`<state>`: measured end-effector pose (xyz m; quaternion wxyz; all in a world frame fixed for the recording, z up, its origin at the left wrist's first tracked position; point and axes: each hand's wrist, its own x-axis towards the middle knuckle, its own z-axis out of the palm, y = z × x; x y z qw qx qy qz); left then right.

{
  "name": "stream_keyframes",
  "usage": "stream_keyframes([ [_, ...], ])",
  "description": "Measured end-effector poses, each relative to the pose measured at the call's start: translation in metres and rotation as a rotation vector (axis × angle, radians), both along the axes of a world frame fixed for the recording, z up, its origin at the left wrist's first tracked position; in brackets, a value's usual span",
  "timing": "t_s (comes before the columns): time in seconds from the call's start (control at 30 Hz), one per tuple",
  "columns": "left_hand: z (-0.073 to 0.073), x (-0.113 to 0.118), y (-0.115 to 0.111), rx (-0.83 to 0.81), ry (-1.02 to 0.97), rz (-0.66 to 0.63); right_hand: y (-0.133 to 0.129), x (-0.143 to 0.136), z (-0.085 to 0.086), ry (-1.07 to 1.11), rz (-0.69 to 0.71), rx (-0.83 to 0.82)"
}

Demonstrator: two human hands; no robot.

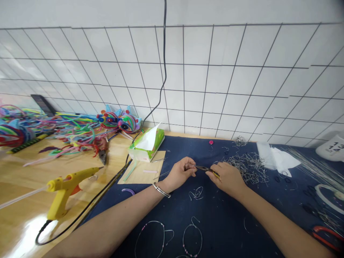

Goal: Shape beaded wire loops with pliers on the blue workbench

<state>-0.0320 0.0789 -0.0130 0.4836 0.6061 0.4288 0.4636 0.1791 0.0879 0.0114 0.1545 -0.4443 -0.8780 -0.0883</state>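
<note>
My left hand (pixel 182 172), with a silver bangle (pixel 161 190) on its wrist, pinches a thin piece of wire near the middle of the dark blue mat (pixel 215 215). My right hand (pixel 227 176) is wrapped round yellow-handled pliers (pixel 205 168), whose jaws point left and meet the wire at my left fingertips. A few bent wires (pixel 197 193) lie just below the hands. Closer to me are two wire hoops with pink beads, one on the left (pixel 163 229) and a smaller one (pixel 201 236). A tangled heap of wire pieces (pixel 249 166) lies beyond my right hand.
To the left are a yellow glue gun (pixel 63 191), a tissue box (pixel 147 147) and colourful pipe cleaners (pixel 75 132). A black cable (pixel 164 64) hangs down the tiled wall. Straight wires (pixel 319 168), a white container (pixel 331 147) and red-handled tool (pixel 326 233) occupy the right.
</note>
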Motion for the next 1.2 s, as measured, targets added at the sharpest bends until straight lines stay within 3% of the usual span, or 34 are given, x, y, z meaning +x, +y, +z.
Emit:
stream_keyframes([
  [0.67,-0.001,-0.002,0.001,-0.015,0.043,-0.056,0.003,0.005,0.004,-0.014,0.018,-0.001],
  [0.87,0.0,-0.002,0.0,-0.032,0.023,-0.054,0.005,0.007,0.009,0.006,0.002,-0.081],
  [1.07,-0.003,-0.001,0.003,-0.106,-0.099,0.036,0.003,0.003,0.015,0.241,-0.022,-0.286],
  [1.2,-0.001,-0.001,0.002,-0.102,-0.181,0.05,0.001,-0.002,0.01,0.271,-0.014,-0.331],
])
